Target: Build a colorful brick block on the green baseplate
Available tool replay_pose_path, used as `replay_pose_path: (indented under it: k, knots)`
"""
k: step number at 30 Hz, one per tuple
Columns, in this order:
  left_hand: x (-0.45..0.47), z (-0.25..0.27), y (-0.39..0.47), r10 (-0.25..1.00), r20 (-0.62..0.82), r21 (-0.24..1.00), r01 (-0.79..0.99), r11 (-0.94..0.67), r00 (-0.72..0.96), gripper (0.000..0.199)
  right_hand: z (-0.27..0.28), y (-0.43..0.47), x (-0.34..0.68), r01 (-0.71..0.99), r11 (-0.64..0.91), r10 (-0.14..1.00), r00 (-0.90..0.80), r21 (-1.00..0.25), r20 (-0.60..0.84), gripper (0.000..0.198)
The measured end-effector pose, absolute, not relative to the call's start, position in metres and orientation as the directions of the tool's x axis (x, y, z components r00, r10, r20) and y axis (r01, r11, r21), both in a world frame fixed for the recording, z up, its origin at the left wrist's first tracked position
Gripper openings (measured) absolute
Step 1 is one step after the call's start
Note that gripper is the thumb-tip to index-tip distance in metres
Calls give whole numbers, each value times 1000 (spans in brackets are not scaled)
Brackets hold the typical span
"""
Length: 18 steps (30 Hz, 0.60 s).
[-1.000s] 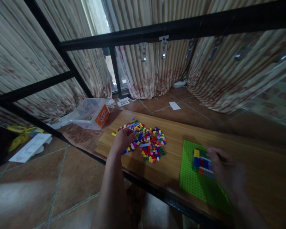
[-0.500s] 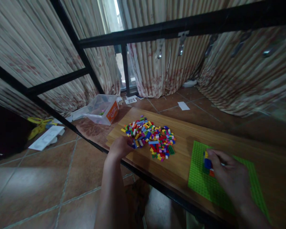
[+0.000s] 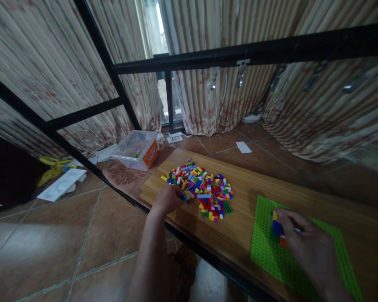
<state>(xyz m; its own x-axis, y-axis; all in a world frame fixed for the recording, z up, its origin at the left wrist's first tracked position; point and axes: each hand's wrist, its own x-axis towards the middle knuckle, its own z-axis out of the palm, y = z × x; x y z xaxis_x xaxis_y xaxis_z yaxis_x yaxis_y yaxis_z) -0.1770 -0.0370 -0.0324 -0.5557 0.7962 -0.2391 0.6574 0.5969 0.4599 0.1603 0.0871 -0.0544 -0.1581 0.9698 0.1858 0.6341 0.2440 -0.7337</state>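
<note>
My right hand (image 3: 305,239) is closed around a small stack of toy building bricks (image 3: 277,228), with blue, yellow, green and orange pieces showing. This stack is at the green studded baseplate (image 3: 266,247); my hand hides whether it is pressed on or held just above. On the left, my left hand (image 3: 167,200) reaches to the near left edge of a loose pile of mixed building bricks (image 3: 204,184). Its fingers are curled together beside some blue pieces, and what they pinch, if anything, is hidden.
The wooden board (image 3: 236,222) carries both pile and baseplate. Past its far left corner stands a clear plastic box (image 3: 135,149) with an orange label. A black metal frame (image 3: 182,63) crosses above the board. White papers (image 3: 243,147) lie on the tiled floor.
The view has tilted up slightly, so everything sits lower. My left hand has shifted a little right along the pile's near edge. My right hand keeps its grip on the brick stack.
</note>
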Motion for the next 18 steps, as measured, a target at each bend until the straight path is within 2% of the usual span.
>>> replay_pose_path:
  k: [4,8,10,15,18]
  knots:
    - [-176,-25,-38,819,-213,522,646,557,-533,19,-59,88,161,629,214,977,-149,-747,155,43]
    - [-168,-17,-35,865,-146,649,613,450,-480,17,-59,89,157,626,206,978,-164,-752,132,45]
    - [-160,-17,-30,878,-119,665,619,417,-464,16,-59,90,156,646,214,976,-179,-733,127,45]
    - [-133,-18,-15,817,-65,488,696,527,-573,20,-64,92,159,686,265,963,-216,-678,159,47]
    - [-123,-20,-10,775,-34,439,687,579,-631,25,-69,92,160,701,348,937,-257,-622,235,46]
